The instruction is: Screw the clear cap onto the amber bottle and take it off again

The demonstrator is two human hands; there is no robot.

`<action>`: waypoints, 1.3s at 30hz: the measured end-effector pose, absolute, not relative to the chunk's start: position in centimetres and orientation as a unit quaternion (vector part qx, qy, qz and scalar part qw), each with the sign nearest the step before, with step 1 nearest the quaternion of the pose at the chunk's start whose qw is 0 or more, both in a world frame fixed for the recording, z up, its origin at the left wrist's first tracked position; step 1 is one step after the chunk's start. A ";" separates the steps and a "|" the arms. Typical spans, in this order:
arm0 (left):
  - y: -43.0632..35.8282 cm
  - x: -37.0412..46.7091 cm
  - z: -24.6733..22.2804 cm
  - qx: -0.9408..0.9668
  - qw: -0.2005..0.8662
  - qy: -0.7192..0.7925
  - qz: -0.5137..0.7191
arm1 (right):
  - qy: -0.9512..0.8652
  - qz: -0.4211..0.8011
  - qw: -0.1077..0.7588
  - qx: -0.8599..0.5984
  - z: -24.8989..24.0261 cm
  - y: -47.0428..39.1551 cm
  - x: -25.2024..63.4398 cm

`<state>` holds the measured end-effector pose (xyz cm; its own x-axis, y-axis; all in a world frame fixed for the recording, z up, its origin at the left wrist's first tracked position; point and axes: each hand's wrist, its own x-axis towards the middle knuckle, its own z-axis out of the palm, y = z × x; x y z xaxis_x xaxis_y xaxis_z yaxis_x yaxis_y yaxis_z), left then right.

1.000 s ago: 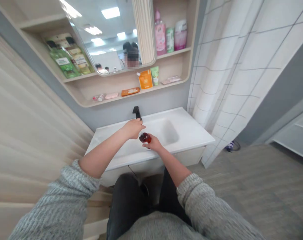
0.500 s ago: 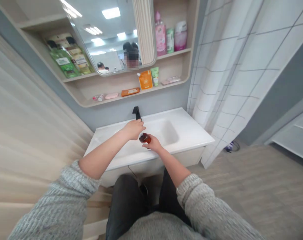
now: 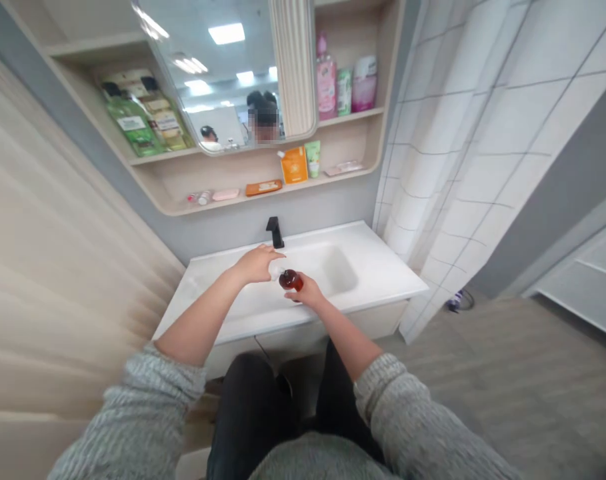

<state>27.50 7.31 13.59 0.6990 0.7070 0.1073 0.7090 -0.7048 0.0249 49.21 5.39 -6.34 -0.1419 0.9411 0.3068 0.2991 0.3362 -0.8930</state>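
Over the white sink [image 3: 343,263], my right hand [image 3: 307,292] is wrapped round a dark red-brown bottle [image 3: 291,280]. Just left of the bottle's top, my left hand [image 3: 257,265] is closed on a small whitish, see-through piece [image 3: 276,270], which looks like a cap or pump top. That piece is close to the bottle's neck; whether the two touch I cannot tell. Behind my left hand stands the black faucet [image 3: 275,232].
Above the sink, a wall cabinet [image 3: 183,203] with a mirror [image 3: 227,80] holds green bottles [image 3: 133,123], a pink bottle [image 3: 326,87], an orange pouch [image 3: 295,167] and a soap bar [image 3: 226,194]. Curtains hang left [image 3: 57,233] and right [image 3: 433,167].
My left hand has shifted left and slightly away from the bottle, and the whitish piece now shows between them. My right hand has barely moved with the bottle. The view has shifted slightly.
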 end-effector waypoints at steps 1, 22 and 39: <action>7.4 26.7 12.5 -0.909 -0.028 -0.403 -0.099 | -0.667 0.351 0.467 -0.462 -6.3 5.3 49.2; 3.5 20.6 -7.0 -0.539 -0.306 -0.602 -0.502 | -0.622 0.337 0.484 -0.514 -6.0 5.5 49.7; 4.4 20.3 -8.9 -0.577 -0.297 -0.574 -0.500 | -0.519 0.233 0.560 -0.603 -2.9 4.9 65.1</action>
